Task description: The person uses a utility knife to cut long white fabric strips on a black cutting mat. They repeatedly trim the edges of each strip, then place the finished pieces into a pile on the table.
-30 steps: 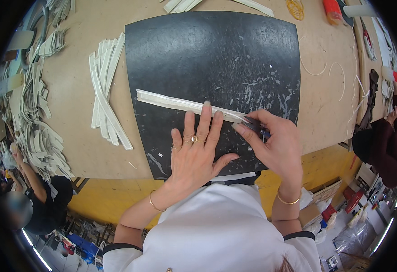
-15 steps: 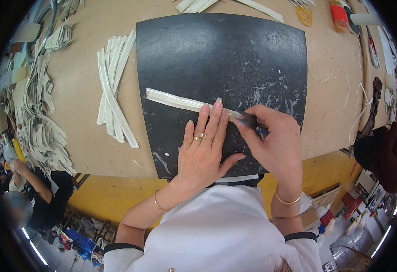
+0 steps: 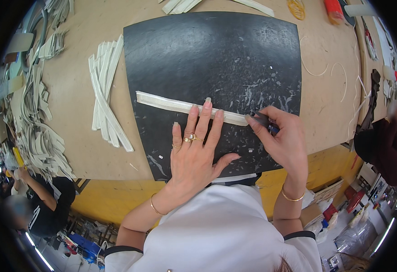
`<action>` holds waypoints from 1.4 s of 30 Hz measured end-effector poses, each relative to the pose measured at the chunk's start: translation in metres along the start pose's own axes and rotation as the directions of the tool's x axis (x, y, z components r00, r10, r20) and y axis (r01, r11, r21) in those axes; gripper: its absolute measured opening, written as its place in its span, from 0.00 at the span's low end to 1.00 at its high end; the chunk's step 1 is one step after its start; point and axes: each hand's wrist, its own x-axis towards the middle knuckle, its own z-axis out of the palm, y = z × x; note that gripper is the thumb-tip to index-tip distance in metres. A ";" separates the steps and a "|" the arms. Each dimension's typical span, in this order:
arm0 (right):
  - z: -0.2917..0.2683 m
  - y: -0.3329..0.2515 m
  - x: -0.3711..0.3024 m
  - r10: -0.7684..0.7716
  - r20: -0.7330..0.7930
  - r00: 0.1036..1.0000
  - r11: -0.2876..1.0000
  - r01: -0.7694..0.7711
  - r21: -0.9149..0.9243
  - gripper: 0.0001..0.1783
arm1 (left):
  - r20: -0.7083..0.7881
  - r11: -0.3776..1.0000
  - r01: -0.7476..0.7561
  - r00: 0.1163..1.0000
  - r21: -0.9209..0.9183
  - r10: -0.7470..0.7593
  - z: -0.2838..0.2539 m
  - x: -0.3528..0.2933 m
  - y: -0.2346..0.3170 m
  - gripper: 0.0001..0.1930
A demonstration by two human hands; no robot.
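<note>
A long, narrow pale strip point(image 3: 160, 102), with raised edges, slants across a black mat point(image 3: 194, 54). My left hand point(image 3: 194, 152) lies flat with its fingers spread, the fingertips pressing on the strip's middle. At the strip's right end, my right hand point(image 3: 282, 133) is closed round a knife point(image 3: 263, 119) with a dark flat blade. A bit of blue shows beneath its fingers, and the rest of the handle is hidden in the palm. A small white scrap point(image 3: 250, 150) rests on the mat below that end.
Several similar strips point(image 3: 105, 97) lie crossed in a pile left of the mat. Farther left are heaped loose strips point(image 3: 44, 140). Yellow cord point(image 3: 296, 9) and a red-and-white bottle-like thing point(image 3: 333, 11) stand far right. Another person point(image 3: 48, 195) works at the left.
My right hand and the knife have moved slightly right and down from the strip's end. A small white scrap now shows on the mat below. The view has shifted a little.
</note>
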 end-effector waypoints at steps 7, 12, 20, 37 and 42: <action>0.000 -0.001 0.000 0.025 0.011 1.000 0.999 -0.024 -0.023 0.13 | 0.007 1.000 0.021 1.000 0.018 -0.021 0.001 0.001 0.008 0.44; 0.001 -0.001 0.000 0.023 -0.002 1.000 1.000 -0.023 -0.014 0.13 | 0.035 1.000 0.023 0.999 0.015 -0.024 0.002 0.002 0.011 0.42; 0.002 0.001 0.000 0.025 -0.011 1.000 1.000 -0.025 -0.004 0.13 | 0.047 0.998 0.034 0.998 0.048 -0.036 0.004 0.001 0.014 0.41; 0.002 -0.006 0.001 0.040 -0.046 0.998 0.999 -0.041 -0.031 0.14 | -0.604 0.896 -0.431 0.745 -0.110 0.285 0.016 -0.020 0.005 0.11; 0.002 -0.004 0.001 0.046 -0.043 0.998 0.998 -0.047 -0.036 0.15 | -0.569 0.894 -0.439 0.759 -0.087 0.317 0.016 -0.015 0.007 0.10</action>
